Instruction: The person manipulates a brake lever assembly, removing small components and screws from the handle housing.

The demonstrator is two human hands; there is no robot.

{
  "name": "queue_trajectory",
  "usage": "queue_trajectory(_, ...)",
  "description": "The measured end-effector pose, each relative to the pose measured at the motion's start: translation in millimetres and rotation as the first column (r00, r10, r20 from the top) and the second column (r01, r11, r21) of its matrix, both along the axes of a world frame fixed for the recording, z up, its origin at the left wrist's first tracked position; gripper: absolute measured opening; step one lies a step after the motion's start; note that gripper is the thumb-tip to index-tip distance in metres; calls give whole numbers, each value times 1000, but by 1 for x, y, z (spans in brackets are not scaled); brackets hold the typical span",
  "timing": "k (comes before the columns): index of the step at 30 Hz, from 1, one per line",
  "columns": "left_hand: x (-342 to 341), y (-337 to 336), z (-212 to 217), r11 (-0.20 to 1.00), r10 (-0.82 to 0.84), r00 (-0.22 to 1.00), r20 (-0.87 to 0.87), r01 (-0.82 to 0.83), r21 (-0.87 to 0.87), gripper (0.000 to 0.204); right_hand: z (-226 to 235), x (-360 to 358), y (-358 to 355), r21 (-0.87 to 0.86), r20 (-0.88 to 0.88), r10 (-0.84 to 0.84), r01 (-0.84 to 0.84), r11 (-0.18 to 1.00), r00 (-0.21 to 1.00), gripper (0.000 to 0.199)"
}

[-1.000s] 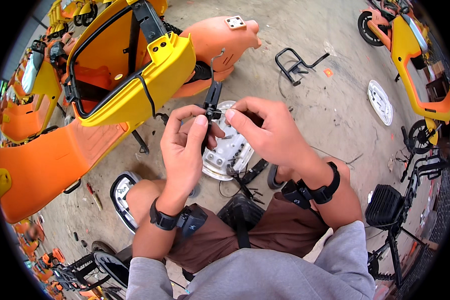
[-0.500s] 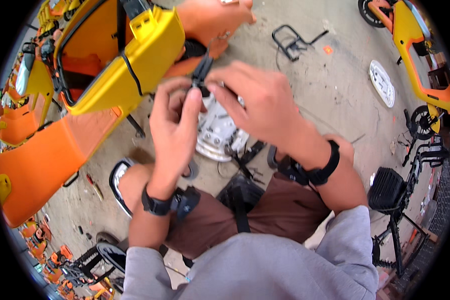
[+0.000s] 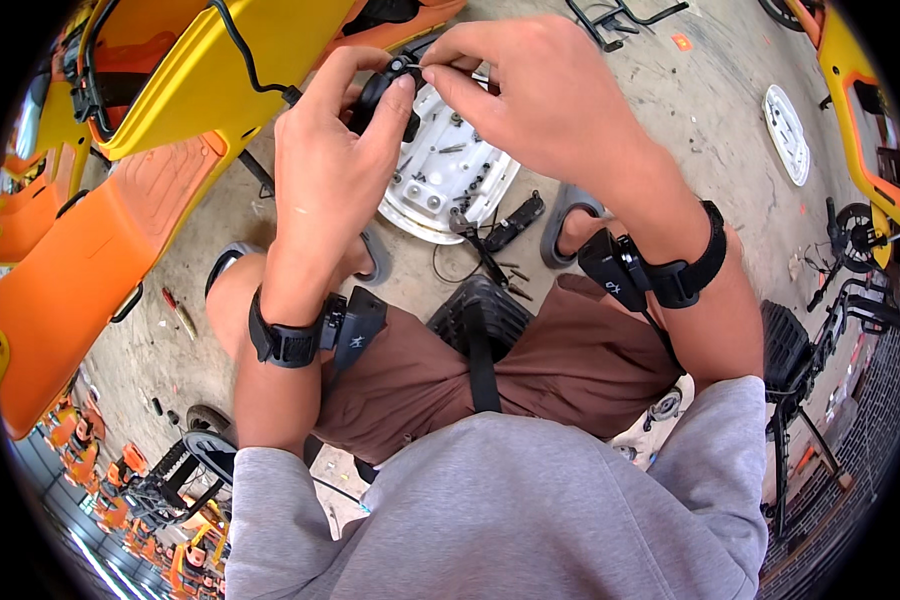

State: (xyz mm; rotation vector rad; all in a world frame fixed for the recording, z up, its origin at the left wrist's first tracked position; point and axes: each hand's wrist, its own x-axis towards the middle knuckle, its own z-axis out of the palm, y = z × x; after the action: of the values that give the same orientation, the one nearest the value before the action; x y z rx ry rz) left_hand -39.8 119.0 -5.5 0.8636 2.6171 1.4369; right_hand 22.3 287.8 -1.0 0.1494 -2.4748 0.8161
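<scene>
My left hand is closed round a small black rounded part, with its thumb along the near side. A small silvery spot, like a bolt head, shows at the part's upper end. My right hand is closed in a pinch right beside it, thumb against forefinger. Between those fingertips a thin metal piece points at the black part; its kind is too small to tell. Below both hands a white plastic cover lies on the floor with several screws and bolts in it.
A yellow and orange scooter body stands at the left, with a black cable hanging from it. Pliers and a black tool lie between my feet. Another white cover and a black frame are at the right.
The view has shifted, so hands and scooter body appear higher in the picture. Both hands stay together at the black part, which has turned to show its rounded side.
</scene>
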Motion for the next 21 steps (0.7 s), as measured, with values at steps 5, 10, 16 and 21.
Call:
queue_trajectory(5,-1,-2,0,1000,10,998,-66,-12,-28,24,0,-1,-8,-146,34,-41,45,988,999,14)
queue_trajectory(10,1,-1,9,996,37,999,3,-37,-82,23,-11,-4,-8,38,-259,-23,34,999,966,9)
queue_trajectory(16,-5,-5,0,998,-17,977,-211,3,-65,23,13,2,-8,-6,-38,44,-44,999,998,10)
queue_trajectory(21,-8,-9,-4,993,-75,953,-294,43,-112,23,9,2,-9,20,-3,32,-32,999,999,13)
